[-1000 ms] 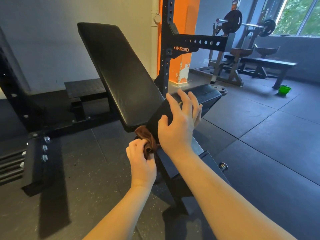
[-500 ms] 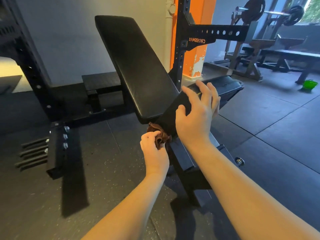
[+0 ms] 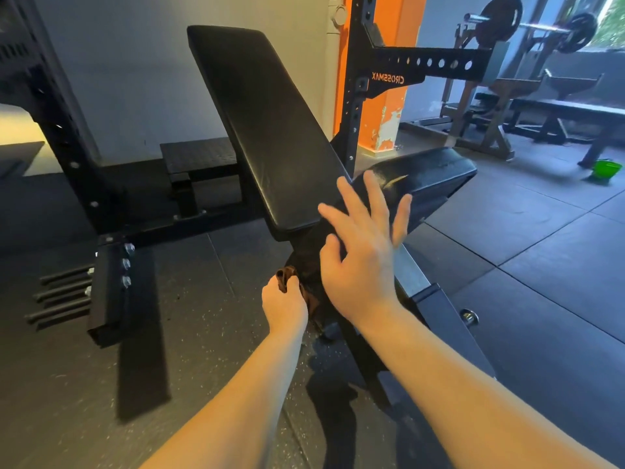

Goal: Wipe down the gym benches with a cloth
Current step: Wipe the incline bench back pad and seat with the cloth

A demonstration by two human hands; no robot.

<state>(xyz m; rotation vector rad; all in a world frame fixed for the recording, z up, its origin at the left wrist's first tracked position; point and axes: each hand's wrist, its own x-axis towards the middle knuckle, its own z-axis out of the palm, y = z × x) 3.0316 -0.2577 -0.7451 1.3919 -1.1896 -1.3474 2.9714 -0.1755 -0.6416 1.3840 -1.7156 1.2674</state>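
Note:
A black adjustable gym bench stands in front of me, its backrest pad (image 3: 267,130) tilted up and its seat pad (image 3: 429,174) lower at the right. My left hand (image 3: 284,306) grips a bunched brown cloth (image 3: 287,277) against the bench frame, just below the gap between the two pads. My right hand (image 3: 362,255) hovers over the near end of the seat pad with its fingers spread and straight; whether it touches the pad I cannot tell. Most of the cloth is hidden inside my left fist.
A black rack upright (image 3: 358,79) and an orange pillar (image 3: 392,96) stand behind the bench. A weight-storage post with pegs (image 3: 108,289) sits on the floor at left. Another bench with a loaded barbell (image 3: 527,25) is at the far right, near a green bucket (image 3: 607,169).
My right hand has lifted off the seat pad and spread its fingers. My left hand with the cloth has slid down the bench frame. The camera has shifted left.

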